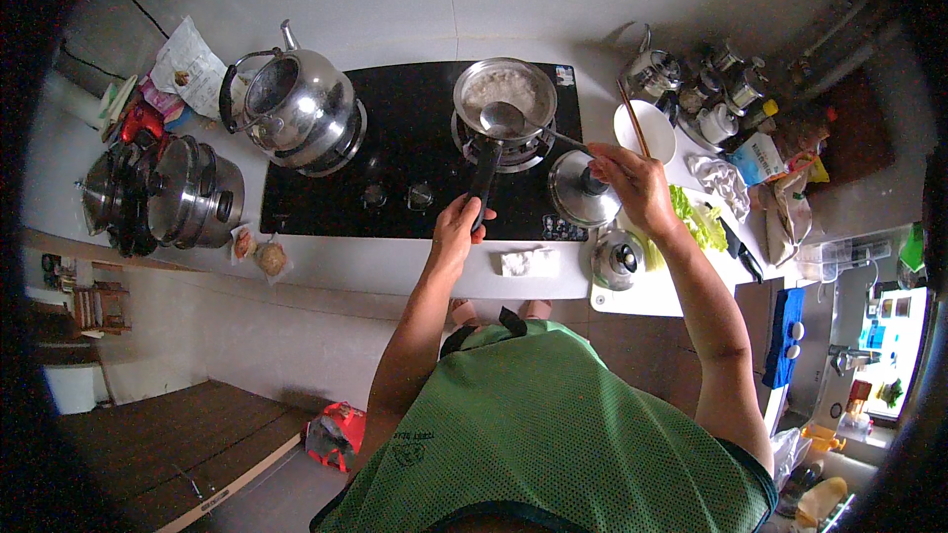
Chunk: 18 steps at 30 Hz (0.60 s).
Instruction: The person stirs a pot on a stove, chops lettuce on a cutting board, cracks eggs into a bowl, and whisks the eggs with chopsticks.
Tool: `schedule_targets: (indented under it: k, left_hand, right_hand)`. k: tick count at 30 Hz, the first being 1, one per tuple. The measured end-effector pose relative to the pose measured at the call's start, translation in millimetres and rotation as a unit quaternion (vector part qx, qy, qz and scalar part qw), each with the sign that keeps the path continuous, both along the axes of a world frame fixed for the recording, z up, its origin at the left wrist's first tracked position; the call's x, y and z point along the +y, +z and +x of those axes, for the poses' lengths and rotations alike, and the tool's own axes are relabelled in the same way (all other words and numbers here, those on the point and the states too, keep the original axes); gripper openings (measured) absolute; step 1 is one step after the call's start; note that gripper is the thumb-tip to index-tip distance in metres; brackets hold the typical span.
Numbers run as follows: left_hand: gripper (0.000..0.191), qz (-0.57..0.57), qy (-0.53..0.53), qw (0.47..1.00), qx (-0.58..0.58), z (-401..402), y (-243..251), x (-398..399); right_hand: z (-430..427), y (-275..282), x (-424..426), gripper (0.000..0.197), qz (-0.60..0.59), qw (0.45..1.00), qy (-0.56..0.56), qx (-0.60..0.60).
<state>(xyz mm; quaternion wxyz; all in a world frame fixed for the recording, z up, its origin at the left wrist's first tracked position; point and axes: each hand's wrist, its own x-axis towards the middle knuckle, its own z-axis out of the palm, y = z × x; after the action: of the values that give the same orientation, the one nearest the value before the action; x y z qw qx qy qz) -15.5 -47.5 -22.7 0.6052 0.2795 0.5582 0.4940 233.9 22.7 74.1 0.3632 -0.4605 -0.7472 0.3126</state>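
Observation:
My left hand (458, 226) is wrapped around the black handle (485, 178) of a small steel saucepan (548, 118) on the right burner of the black glass hob (400, 141). Pale, frothy-looking contents (500, 89) fill the pan. In my right hand (633, 181) is the long handle of a metal ladle (503, 120), its bowl over the pan's near rim. Whether the ladle's bowl holds anything is hard to tell. A steel lid with a black knob (578, 196) lies just below my right hand. Beyond that hand stands a white bowl (646, 126) with brown chopsticks (633, 118) across it.
A large steel kettle (311, 104) occupies the left burner. Stacked steel pots (196, 189) stand at the counter's left. Leafy greens (700, 218) and a knife (744, 255) lie on the right, near a white cutting board (644, 300). Another lid (618, 259) and a folded white cloth or tissue (530, 262) sit nearer me.

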Motion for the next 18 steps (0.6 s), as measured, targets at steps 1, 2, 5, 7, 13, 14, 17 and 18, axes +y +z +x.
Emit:
schedule_targets:
  k: [1, 2, 5, 7, 13, 14, 17, 18]
  left_hand:
    - [0.026, 0.000, 0.000, 1.000, 0.000, 0, 0, 0]
    - [0.025, -0.002, 0.000, 1.000, 0.002, 0, 0, 0]
    - [0.024, -0.003, -0.007, 1.000, 0.006, -2, 0, 0]
    - [0.023, -0.003, -0.016, 1.000, 0.008, -2, -1, 0]
    - [0.023, -0.006, -0.013, 1.000, 0.000, -1, 1, 1]
    - [0.024, -0.007, -0.008, 1.000, 0.001, 0, 1, 1]
    - [0.025, -0.002, -0.001, 1.000, -0.007, 0, -1, 1]
    - [0.025, 0.001, -0.001, 1.000, -0.016, 0, -2, 1]
  right_hand:
    - [-1, 3, -1, 0.022, -0.004, 1.000, 0.005, 0.003]
    - [-2, 5, -1, 0.022, -0.007, 1.000, 0.009, 0.006]
    - [-2, 1, 3, 0.023, -0.020, 0.999, 0.014, -0.027]
    - [-2, -1, 6, 0.024, -0.040, 0.999, 0.017, -0.021]
    - [1, -11, 23, 0.031, -0.153, 0.980, -0.019, 0.125]
    - [2, -12, 25, 0.033, -0.209, 0.953, -0.046, 0.212]
    - [6, -17, 30, 0.034, -0.220, 0.938, -0.081, 0.256]
    - [4, -14, 27, 0.034, -0.210, 0.941, -0.082, 0.253]
